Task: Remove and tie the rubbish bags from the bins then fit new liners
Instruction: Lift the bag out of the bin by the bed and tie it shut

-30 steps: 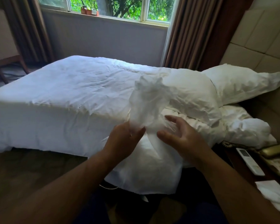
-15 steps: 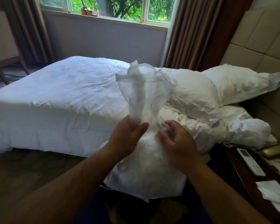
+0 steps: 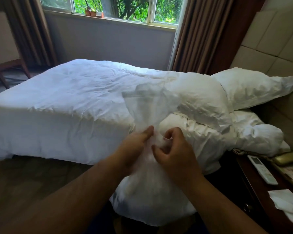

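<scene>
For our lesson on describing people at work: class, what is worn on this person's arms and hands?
Nothing is worn. The left hand and right hand are bare: no gloves, and no ring or watch shows. The left forearm and right forearm are bare too, with no sleeve in view.

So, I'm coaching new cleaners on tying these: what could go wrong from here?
The thin translucent white plastic rubbish bag is held only at its gathered neck, pinched by the left hand and right hand; the film might tear or slip under twisting. Its top flares open above the hands, with no knot yet, so rubbish could spill onto the white bed behind.
</scene>
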The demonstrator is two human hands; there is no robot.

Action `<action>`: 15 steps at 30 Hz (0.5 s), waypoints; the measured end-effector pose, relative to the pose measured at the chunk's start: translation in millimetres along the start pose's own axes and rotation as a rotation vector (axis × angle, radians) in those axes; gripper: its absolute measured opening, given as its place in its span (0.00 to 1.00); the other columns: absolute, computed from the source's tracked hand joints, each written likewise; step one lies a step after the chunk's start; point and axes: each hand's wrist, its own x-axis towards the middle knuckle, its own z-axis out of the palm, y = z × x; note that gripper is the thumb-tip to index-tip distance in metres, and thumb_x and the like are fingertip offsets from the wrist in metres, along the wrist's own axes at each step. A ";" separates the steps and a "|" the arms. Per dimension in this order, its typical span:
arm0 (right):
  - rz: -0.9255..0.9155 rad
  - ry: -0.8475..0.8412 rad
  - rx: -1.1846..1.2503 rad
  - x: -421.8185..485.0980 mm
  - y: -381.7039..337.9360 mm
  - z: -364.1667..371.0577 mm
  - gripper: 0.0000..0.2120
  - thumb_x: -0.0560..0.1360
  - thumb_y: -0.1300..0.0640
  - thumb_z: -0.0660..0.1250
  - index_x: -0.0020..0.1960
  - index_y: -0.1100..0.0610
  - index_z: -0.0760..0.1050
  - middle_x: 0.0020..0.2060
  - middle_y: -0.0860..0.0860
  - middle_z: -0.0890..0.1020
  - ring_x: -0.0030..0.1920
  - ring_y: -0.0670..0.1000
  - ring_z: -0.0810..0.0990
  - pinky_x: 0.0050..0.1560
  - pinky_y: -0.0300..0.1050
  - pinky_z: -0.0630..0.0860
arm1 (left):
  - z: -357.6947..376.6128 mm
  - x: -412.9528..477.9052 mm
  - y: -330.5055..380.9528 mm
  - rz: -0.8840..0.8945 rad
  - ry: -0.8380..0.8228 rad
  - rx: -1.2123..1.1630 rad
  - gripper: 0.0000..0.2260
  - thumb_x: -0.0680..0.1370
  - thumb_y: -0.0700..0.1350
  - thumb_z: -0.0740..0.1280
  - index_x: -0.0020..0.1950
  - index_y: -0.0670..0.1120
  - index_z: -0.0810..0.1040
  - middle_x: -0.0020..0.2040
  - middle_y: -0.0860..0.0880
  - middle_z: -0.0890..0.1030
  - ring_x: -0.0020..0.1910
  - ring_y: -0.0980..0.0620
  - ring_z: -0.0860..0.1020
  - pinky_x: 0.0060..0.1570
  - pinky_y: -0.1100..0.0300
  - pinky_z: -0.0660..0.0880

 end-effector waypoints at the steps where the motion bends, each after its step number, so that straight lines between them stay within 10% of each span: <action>1: 0.025 -0.020 0.051 -2.1 1.4 -0.5 0.17 0.71 0.50 0.76 0.49 0.46 0.67 0.35 0.45 0.78 0.38 0.43 0.81 0.39 0.40 0.78 | -0.3 2.3 0.8 -0.013 0.012 -0.074 0.18 0.81 0.53 0.63 0.55 0.40 0.83 0.50 0.41 0.85 0.48 0.46 0.84 0.52 0.51 0.80; 4: 0.079 -0.092 0.204 -9.4 4.2 -2.2 0.12 0.69 0.42 0.69 0.50 0.43 0.72 0.44 0.42 0.81 0.44 0.36 0.80 0.40 0.30 0.75 | -3.0 3.9 2.9 0.028 -0.008 -0.144 0.24 0.83 0.56 0.56 0.55 0.40 0.84 0.53 0.42 0.85 0.52 0.46 0.84 0.57 0.48 0.78; 8: 0.167 0.031 0.306 -0.2 11.9 -7.6 0.14 0.70 0.39 0.70 0.50 0.46 0.78 0.46 0.43 0.83 0.45 0.38 0.81 0.46 0.34 0.76 | 1.0 5.1 8.5 0.183 0.049 -0.019 0.24 0.84 0.53 0.58 0.32 0.44 0.75 0.28 0.48 0.75 0.30 0.48 0.77 0.41 0.57 0.77; 12: 0.171 -0.257 0.347 35.9 6.9 -25.1 0.39 0.60 0.25 0.70 0.58 0.53 0.81 0.52 0.45 0.84 0.53 0.44 0.82 0.54 0.43 0.76 | 9.9 0.1 6.0 0.239 -0.063 0.287 0.16 0.84 0.49 0.59 0.43 0.40 0.75 0.30 0.48 0.69 0.29 0.55 0.69 0.37 0.61 0.75; 15: 0.223 -0.358 0.430 49.2 -2.1 -26.0 0.30 0.61 0.31 0.74 0.49 0.54 0.84 0.46 0.52 0.87 0.51 0.53 0.85 0.57 0.54 0.79 | 15.2 -3.2 -3.2 0.266 -0.205 0.413 0.21 0.84 0.53 0.57 0.45 0.36 0.74 0.29 0.50 0.67 0.27 0.57 0.66 0.35 0.60 0.70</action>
